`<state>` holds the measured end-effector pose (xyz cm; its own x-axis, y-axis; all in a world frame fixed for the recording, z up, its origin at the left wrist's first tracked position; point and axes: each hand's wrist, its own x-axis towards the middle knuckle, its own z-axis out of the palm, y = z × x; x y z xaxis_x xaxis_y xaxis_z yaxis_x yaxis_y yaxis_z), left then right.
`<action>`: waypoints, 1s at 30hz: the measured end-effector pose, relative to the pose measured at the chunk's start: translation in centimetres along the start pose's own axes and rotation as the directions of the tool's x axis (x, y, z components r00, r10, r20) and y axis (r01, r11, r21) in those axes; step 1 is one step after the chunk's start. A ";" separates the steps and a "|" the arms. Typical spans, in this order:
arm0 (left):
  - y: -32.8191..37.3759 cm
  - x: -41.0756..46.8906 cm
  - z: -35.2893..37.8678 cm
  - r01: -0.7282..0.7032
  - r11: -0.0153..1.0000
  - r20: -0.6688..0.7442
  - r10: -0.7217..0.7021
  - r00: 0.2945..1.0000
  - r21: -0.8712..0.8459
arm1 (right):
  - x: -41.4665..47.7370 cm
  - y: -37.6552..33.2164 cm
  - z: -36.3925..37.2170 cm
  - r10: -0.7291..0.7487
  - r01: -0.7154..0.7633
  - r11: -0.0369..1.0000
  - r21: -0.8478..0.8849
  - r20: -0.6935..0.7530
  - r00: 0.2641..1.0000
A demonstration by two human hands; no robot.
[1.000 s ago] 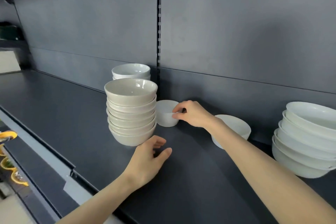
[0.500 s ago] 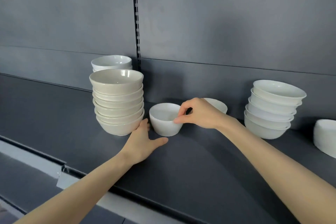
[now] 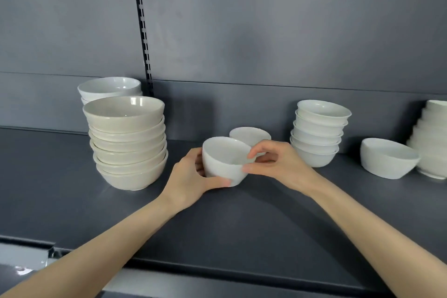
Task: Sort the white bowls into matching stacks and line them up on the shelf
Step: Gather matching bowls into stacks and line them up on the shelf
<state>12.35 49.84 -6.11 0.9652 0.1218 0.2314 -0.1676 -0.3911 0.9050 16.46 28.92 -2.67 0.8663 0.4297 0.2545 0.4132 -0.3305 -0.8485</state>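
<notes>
Fingers of the right hand pinched the far-right rim of the small white bowl, thumb outside, index hooked over the lip. Left hand now cupped the bowl's near-left wall, thumb under its base; half a second before, that hand lay flat on the shelf, not on the bowl. Bowl had come forward from the back panel and looked tilted, likely lifted, contact with shelf unclear. Judged: single bowl now in a two-handed grip, ready to go onto a matching one. Just behind the fingers sat a second small bowl, probable mate. Left of the fingers: cream stack, white stack behind it. Right of them: white stack of smaller bowls, a lone tilted bowl, another stack at frame edge. No brands, labels or readable writing anywhere.
</notes>
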 end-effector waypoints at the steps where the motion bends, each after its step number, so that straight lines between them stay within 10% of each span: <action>1: 0.4 0.4 0.3 -0.028 0.999 -0.008 0.028 1.000 -0.026 | -0.1 0.0 -0.2 -0.009 0.010 0.999 0.037 -0.034 0.999; 12: 0.3 8.6 4.0 -0.058 0.996 0.186 0.070 0.980 -0.069 | 2.9 -0.1 -2.9 -0.013 0.086 0.985 0.147 -0.443 0.896; 30: -1.1 7.9 3.9 0.057 0.993 0.356 -0.018 0.934 -0.100 | 1.8 0.3 -3.3 0.041 -0.032 0.999 0.031 -0.346 0.937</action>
<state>20.89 47.69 -6.62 0.9764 -0.2035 0.0727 -0.1311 -0.2902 0.9479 19.05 26.79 -0.97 0.9262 0.0981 0.3641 0.3759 -0.3176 -0.8705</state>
